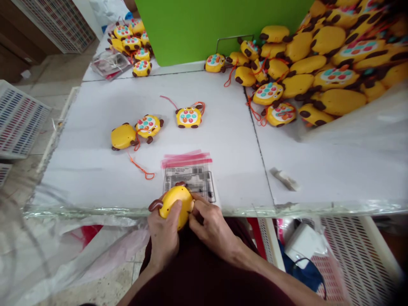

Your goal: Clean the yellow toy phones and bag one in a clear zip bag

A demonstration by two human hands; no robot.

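A yellow animal-shaped toy (175,199) with brown feet is held at the table's front edge, its plain side up. My left hand (164,236) is closed around it, thumb pressed on top. At the toy's right side, the fingers of my right hand (210,223) are pinched together; what is between them is too small to make out. Printed clear bags (188,160) with pink zip tops lie just behind. Farther back are a loose orange cord loop (142,168), a plain-side-up toy (123,136), a toy showing coloured buttons (148,124) and another button-side-up toy (188,117).
A large heap of the same toys (331,72) fills the right rear, beside a green panel (223,25). More toys (131,42) and a bundle of bags (111,64) sit at the left rear. A crumpled scrap (284,179) lies at right. White baskets (19,119) stand left.
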